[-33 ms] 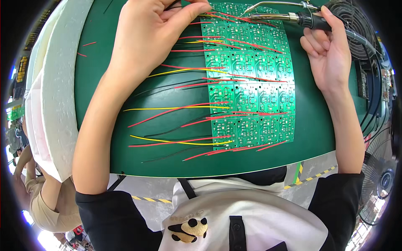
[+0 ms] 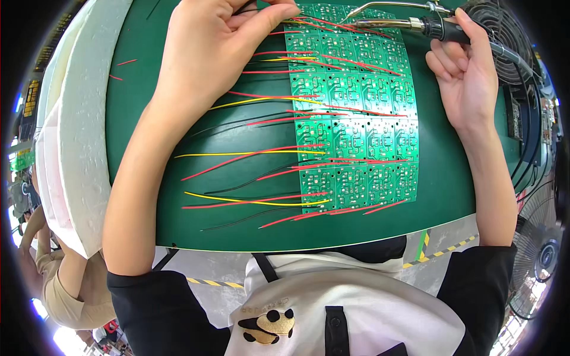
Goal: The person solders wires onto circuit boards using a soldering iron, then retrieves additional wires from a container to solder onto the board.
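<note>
Along the far edge, my left hand (image 2: 222, 41) is closed in a pinch, with a black wire (image 2: 246, 9) showing among its fingers. Its thumb tip sits at the far left corner of a green circuit board panel (image 2: 372, 142). My right hand (image 2: 466, 74) grips a soldering iron (image 2: 446, 29) with a thin metal feed tube (image 2: 395, 5) above it. The iron's tip points left, over the panel's far row, close to red wires there. Red wires (image 2: 222, 165), yellow wires (image 2: 237, 154) and black wires (image 2: 249, 184) stick out leftward from the panel in several rows.
Everything lies on a dark green work surface (image 2: 237, 231). White foam (image 2: 83, 130) borders it at left, near small red wire scraps (image 2: 126, 62). A round black fan grille (image 2: 502, 35) stands far right, with black cables (image 2: 537, 118) below. Another person's arm (image 2: 71, 267) shows lower left.
</note>
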Demonstrator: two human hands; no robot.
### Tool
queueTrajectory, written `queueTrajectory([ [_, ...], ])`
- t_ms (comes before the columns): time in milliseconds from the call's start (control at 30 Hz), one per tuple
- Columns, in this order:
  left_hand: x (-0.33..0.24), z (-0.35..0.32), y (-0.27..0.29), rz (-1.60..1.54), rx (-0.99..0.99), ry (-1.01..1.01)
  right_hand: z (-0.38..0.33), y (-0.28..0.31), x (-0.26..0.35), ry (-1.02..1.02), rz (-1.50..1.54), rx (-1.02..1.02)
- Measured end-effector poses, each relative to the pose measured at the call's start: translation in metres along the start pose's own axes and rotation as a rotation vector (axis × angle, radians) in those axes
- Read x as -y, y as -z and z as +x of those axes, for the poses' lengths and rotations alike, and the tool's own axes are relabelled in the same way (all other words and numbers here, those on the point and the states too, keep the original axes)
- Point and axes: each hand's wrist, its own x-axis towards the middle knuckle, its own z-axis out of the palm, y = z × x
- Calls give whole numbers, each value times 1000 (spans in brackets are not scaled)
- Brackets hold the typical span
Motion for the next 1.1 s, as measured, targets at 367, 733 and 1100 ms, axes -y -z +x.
queueTrajectory([
  [367,2,2,2,61,-30,-79,-11,-18,8,83,-59,-47],
  [733,3,-2,0,129,-60,-114,-9,-30,6,32,-53,-85],
  [1100,13,2,4,1,-4,-71,-8,-23,4,66,-95,-62],
])
